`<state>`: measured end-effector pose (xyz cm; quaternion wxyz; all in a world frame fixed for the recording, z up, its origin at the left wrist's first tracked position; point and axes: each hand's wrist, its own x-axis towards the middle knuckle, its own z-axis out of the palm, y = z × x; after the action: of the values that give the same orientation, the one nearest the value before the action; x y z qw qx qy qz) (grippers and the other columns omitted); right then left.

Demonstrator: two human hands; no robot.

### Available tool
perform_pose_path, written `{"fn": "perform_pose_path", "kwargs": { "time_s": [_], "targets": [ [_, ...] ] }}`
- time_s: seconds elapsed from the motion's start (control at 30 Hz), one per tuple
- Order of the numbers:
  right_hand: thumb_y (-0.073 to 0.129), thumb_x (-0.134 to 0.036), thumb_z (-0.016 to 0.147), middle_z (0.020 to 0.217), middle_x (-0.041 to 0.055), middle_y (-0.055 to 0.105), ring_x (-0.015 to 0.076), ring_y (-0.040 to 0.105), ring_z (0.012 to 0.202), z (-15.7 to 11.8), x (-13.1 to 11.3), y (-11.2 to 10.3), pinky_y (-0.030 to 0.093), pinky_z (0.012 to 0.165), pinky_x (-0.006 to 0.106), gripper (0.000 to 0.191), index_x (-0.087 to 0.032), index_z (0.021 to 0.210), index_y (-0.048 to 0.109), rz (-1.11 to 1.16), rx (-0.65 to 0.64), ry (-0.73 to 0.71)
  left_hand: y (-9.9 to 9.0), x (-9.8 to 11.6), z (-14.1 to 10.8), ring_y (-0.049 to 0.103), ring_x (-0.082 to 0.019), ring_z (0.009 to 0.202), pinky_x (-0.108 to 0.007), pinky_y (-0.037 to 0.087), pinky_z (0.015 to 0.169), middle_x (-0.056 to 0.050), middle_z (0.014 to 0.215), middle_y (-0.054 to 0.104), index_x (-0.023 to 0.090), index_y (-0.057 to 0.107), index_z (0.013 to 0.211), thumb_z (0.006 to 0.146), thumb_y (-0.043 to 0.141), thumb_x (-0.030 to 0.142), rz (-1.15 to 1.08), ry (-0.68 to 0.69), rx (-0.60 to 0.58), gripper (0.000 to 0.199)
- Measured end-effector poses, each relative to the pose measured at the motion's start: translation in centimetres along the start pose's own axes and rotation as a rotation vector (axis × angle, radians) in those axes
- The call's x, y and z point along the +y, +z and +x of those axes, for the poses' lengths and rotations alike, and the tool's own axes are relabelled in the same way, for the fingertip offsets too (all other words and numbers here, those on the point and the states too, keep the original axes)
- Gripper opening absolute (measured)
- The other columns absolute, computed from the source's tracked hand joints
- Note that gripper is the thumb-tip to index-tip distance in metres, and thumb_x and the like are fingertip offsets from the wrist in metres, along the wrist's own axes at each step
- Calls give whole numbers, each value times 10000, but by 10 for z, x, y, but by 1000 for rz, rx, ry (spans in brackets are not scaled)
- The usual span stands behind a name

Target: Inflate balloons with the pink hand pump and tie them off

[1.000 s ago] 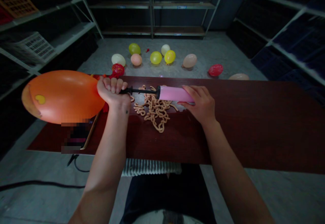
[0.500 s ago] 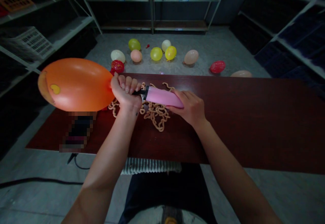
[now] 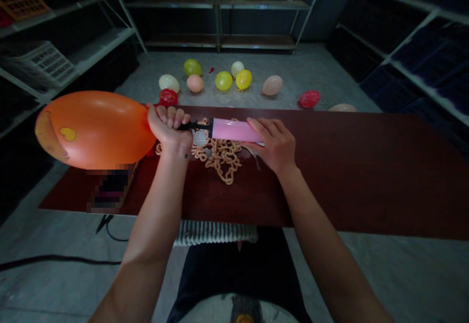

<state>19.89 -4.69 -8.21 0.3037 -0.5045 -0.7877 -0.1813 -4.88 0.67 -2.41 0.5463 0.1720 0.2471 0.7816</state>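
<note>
A large orange balloon (image 3: 102, 127) with a yellow heart mark hangs at the left, its neck end at my left hand (image 3: 170, 126). My left hand is closed round the black end of a pink hand pump and touches the balloon's neck. My right hand (image 3: 274, 142) grips the far end of the pump's pink barrel (image 3: 234, 130). Part of the black rod shows between my left hand and the barrel. Beneath the pump, a tangled tan chain-like strand (image 3: 225, 159) lies on the dark red table (image 3: 348, 166).
A pixelated dark object (image 3: 112, 186) lies at the table's left front. Several small balloons, among them a yellow one (image 3: 244, 79) and a red one (image 3: 309, 98), rest on the floor beyond. Metal shelves (image 3: 256, 4) stand behind and at both sides. A black cable (image 3: 58, 259) crosses the floor.
My left hand and the orange balloon have moved left, away from my right hand. More of the pump's black rod shows, and the pump lies more level.
</note>
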Motion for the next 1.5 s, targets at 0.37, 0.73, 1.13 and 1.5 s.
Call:
{"fn": "perform_pose_path", "kwargs": {
  "time_s": [0.37,0.73,1.13,1.5],
  "targets": [
    [563,-585,918,1276,97,659,278,564,1147,-4,20,-8,465,1003,422,576,-260,1394,562,-27,35,45,-4,22,6,123,-86,394,-272,175,469,49,465,113,179,140,600,1092,286,368,4,82,-9,547],
    [616,-574,900,1177,88,712,265,631,1055,-2,0,-8,498,944,393,527,-249,1315,630,48,-9,77,13,18,-9,107,-68,358,-265,144,442,55,446,110,173,138,567,1070,282,249,-77,59,-24,529],
    [630,-556,895,1124,97,721,243,653,984,-4,-20,10,508,807,340,518,-212,1283,629,119,-77,45,15,-14,-18,121,-98,367,-289,194,414,44,423,156,200,193,525,1050,368,297,43,-56,-58,562],
    [594,-532,921,1116,87,701,266,592,986,4,-12,3,421,839,390,481,-232,1298,604,-39,-107,6,11,-6,-8,124,-78,352,-243,170,404,66,433,128,193,183,527,1052,346,289,-14,-18,-39,559]
  ]
}}
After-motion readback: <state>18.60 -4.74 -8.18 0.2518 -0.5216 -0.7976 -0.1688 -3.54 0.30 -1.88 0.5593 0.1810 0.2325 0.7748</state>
